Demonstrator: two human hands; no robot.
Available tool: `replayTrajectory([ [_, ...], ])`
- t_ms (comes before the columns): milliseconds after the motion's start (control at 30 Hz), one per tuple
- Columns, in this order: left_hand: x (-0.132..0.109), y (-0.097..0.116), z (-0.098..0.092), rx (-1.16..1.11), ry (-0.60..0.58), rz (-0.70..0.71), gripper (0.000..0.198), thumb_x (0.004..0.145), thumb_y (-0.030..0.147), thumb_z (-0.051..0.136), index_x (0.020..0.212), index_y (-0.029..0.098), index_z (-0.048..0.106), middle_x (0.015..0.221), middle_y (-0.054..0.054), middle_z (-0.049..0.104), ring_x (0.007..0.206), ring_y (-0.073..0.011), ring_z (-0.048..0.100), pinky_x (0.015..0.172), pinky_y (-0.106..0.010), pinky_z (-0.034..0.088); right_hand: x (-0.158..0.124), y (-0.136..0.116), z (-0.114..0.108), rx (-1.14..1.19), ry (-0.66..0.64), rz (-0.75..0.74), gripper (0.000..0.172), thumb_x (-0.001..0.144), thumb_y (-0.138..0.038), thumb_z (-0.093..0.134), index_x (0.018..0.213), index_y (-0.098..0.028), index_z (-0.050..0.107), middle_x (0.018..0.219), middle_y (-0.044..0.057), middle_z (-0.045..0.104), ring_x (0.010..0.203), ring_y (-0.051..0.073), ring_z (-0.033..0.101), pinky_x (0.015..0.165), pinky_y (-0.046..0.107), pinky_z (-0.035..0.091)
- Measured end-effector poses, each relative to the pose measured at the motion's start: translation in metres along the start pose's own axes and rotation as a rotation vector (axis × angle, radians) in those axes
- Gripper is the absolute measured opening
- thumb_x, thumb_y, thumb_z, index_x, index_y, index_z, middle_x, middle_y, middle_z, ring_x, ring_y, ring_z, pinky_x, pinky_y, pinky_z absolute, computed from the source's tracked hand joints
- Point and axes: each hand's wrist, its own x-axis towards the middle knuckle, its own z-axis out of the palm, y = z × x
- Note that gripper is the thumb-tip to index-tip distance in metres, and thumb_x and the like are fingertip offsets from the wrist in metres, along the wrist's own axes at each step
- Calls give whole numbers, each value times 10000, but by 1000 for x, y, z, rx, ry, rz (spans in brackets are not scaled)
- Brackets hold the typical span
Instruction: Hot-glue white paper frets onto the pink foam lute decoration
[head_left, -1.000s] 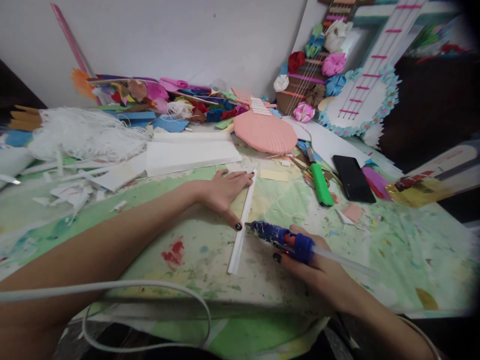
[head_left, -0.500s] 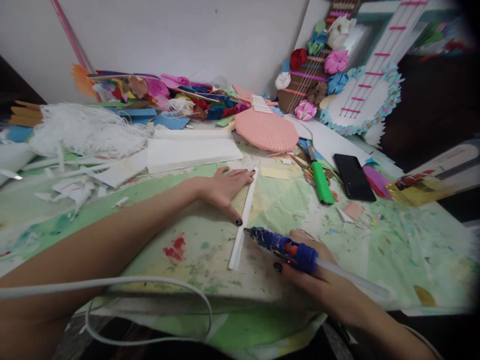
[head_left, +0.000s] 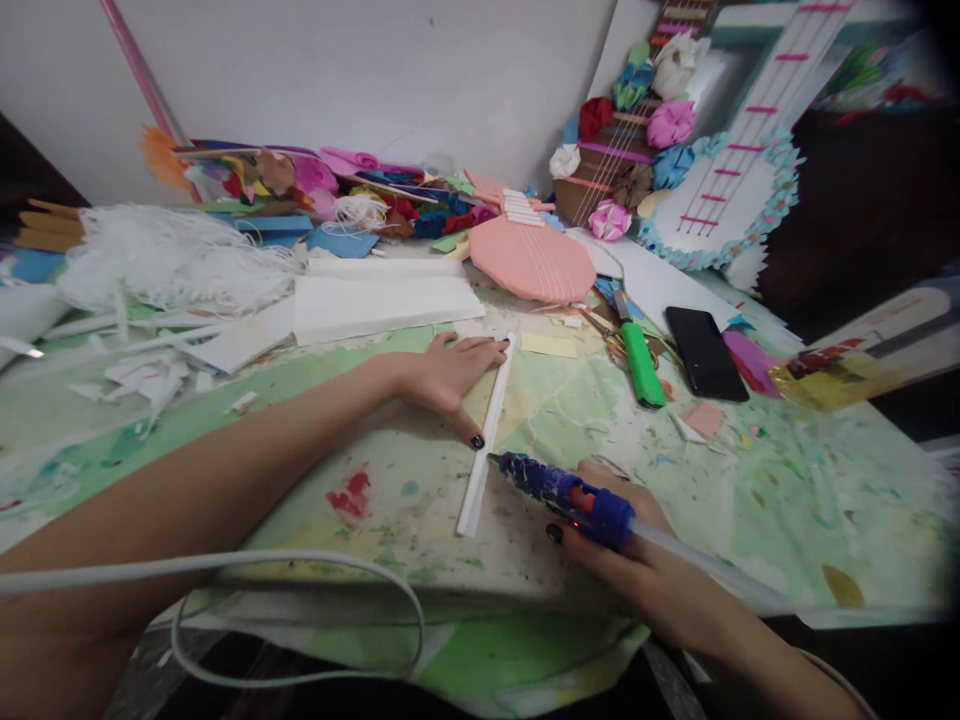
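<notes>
A narrow folded white paper strip (head_left: 487,435) lies slanting on the paint-stained green table cover (head_left: 420,520). My left hand (head_left: 450,380) rests flat beside it, fingers spread, with the thumb and fingertips touching its left edge. My right hand (head_left: 637,540) is wrapped round a blue glue gun (head_left: 562,490), a clear glue stick (head_left: 705,560) poking out of its rear. The gun's nozzle is at the strip's right edge, just below my left thumb. A small cream paper piece (head_left: 549,346) lies right of the strip's top.
Behind are white sheets (head_left: 382,300), shredded white paper (head_left: 172,265) and a pink paper guitar (head_left: 532,260). A green cutter (head_left: 641,365) and black phone (head_left: 706,352) lie at right. Decorated guitars (head_left: 739,190) lean at the back. A white cable (head_left: 300,560) loops in front.
Both hands hold nearly the same pose. The view has shifted very slightly.
</notes>
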Motion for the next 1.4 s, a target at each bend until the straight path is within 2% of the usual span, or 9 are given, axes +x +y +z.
replayTrajectory([
  [133, 0, -1, 1, -3, 15, 3, 1094, 555, 611, 642, 1450, 243, 132, 1545, -110, 90, 1387, -371, 90, 1102, -553, 31, 2, 3, 2, -10, 38, 20, 227, 820, -364, 470, 719, -224, 617, 713, 43, 609, 716, 225, 571, 629, 338, 452],
  [300, 1, 0, 0, -5, 2, -8, 1097, 545, 601, 649, 1450, 244, 143, 1547, -105, 76, 1381, -392, 89, 1094, -578, 50, 7, 6, 3, -19, 84, 20, 211, 807, -373, 484, 733, -219, 608, 763, 40, 616, 737, 219, 573, 651, 337, 459],
  [467, 0, 1, 0, 0, 4, -9, 1101, 549, 611, 641, 1452, 234, 137, 1544, -117, 86, 1385, -385, 85, 1095, -577, 50, 7, 6, 3, -31, 74, 25, 207, 795, -365, 487, 733, -217, 619, 759, 49, 609, 734, 225, 563, 654, 348, 456],
  [667, 1, 0, 0, -4, -4, -5, 1097, 560, 623, 633, 1454, 221, 140, 1544, -128, 70, 1387, -389, 79, 1098, -570, 34, 2, 1, 0, -6, -10, -14, 234, 815, -365, 479, 660, -222, 579, 701, 41, 594, 700, 211, 551, 642, 335, 450],
  [867, 0, -1, 1, -12, 8, -8, 1100, 559, 635, 630, 1454, 243, 125, 1547, -110, 75, 1390, -381, 75, 1101, -551, 24, -3, -3, 1, 20, 5, -7, 235, 822, -378, 482, 683, -235, 606, 698, 41, 607, 736, 217, 566, 699, 341, 472],
  [1067, 0, -1, 2, -5, 21, -3, 1103, 542, 624, 647, 1450, 274, 127, 1546, -98, 97, 1395, -347, 90, 1107, -536, 40, 1, 2, 4, -5, 29, 15, 235, 820, -371, 474, 695, -229, 614, 688, 39, 585, 689, 216, 558, 636, 340, 452],
  [1267, 1, 0, 1, -7, 20, -13, 1071, 551, 605, 641, 1444, 257, 164, 1546, -95, 100, 1386, -362, 113, 1106, -537, 42, 5, 5, 5, -13, 90, 38, 218, 800, -369, 480, 678, -223, 586, 717, 39, 586, 695, 216, 554, 627, 337, 430],
  [1400, 1, 0, 0, -6, 10, -18, 1068, 547, 595, 642, 1441, 255, 168, 1546, -100, 97, 1385, -364, 115, 1105, -541, 52, 5, 3, 4, -25, 64, 25, 200, 796, -331, 480, 654, -214, 560, 713, 34, 579, 678, 202, 548, 618, 328, 424],
])
